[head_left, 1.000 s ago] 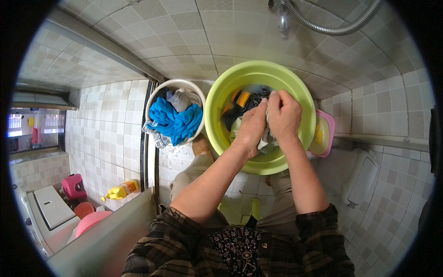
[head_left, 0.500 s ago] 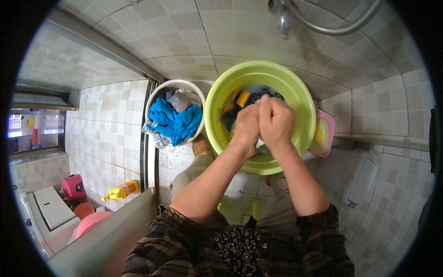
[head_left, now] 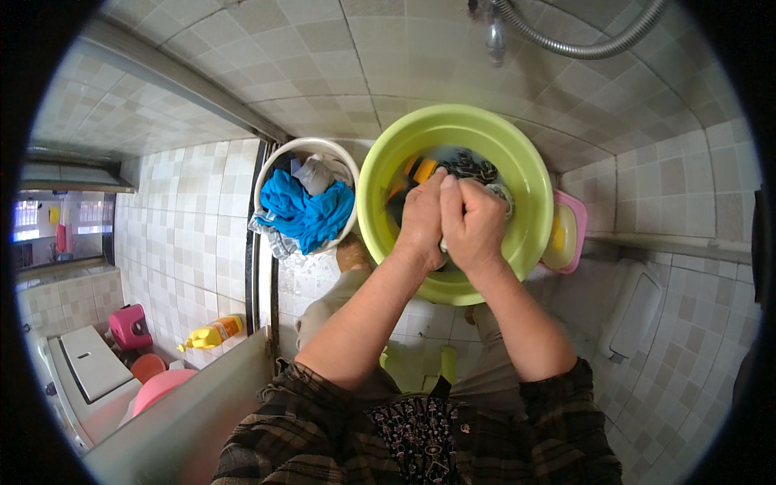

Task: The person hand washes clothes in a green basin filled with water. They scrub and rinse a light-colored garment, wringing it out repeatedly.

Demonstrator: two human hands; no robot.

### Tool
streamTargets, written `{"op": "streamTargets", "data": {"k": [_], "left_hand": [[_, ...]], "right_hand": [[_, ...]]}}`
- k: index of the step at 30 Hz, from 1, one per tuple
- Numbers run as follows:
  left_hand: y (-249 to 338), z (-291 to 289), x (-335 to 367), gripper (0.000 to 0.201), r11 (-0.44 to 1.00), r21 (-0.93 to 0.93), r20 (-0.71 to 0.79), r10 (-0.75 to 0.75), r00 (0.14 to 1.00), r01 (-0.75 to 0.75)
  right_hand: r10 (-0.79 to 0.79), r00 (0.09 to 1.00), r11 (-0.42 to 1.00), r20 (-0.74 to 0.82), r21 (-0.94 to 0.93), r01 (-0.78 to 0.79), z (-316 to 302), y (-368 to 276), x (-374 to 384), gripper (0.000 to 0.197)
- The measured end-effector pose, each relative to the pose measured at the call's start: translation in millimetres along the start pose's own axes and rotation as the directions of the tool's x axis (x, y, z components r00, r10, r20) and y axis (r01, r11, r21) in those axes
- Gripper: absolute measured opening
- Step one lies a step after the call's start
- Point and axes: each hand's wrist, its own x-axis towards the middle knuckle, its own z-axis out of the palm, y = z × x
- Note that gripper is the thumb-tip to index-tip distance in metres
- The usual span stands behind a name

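Note:
A large lime-green basin [head_left: 536, 186] stands in front of me with water and dark clothes [head_left: 471, 166] in it, along with a black-and-yellow piece [head_left: 420, 170]. Over the basin my left hand [head_left: 423, 212] and my right hand [head_left: 475, 220] are pressed side by side, both closed. A light-coloured wet cloth [head_left: 499, 194] shows at the right hand's edge, and a bit of it peeks out below the fists. Most of what they grip is hidden by the fingers.
Left of the basin, a white bucket [head_left: 353, 162] holds blue and grey clothes [head_left: 307, 202]. A pink tub [head_left: 584, 230] with something yellow sits at right. A metal shower hose [head_left: 598, 53] hangs above; a yellow bottle [head_left: 214, 331] lies beyond the door frame.
Both hands have shifted slightly left and turned together. More of the dark clothes and the light cloth at the right hand's edge now shows.

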Motion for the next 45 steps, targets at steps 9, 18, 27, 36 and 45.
{"op": "streamTargets", "data": {"k": [9, 18, 27, 36, 45], "left_hand": [[3, 1, -4, 0.025, 0.995, -0.097, 0.001, -0.011, 1.0, 0.011], [5, -1, -4, 0.025, 0.999, -0.018, -0.01, -0.03, 0.999, 0.03], [4, -2, -1, 0.026, 0.999, -0.006, 0.005, -0.046, 0.999, 0.046], [5, 1, -4, 0.024, 0.999, -0.023, 0.014, -0.041, 0.999, 0.042], [-8, -20, 6, 0.029, 0.748, 0.595, 0.027, 0.347, 0.937, -0.294]], "right_hand": [[-0.024, 0.999, 0.998, 0.03, 0.053, 0.022, 0, 3, 2, 0.03], [0.006, 0.998, 0.998, 0.054, 0.057, -0.009, -2, 4, 3, 0.03], [0.001, 0.999, 0.998, 0.037, 0.066, -0.003, 0, 8, 4, 0.03], [0.034, 0.999, 0.999, 0.006, -0.001, -0.034, 0, 14, 7, 0.033], [-0.226, 0.972, 0.971, 0.063, -0.069, 0.23, -2, -16, -16, 0.029]]}}
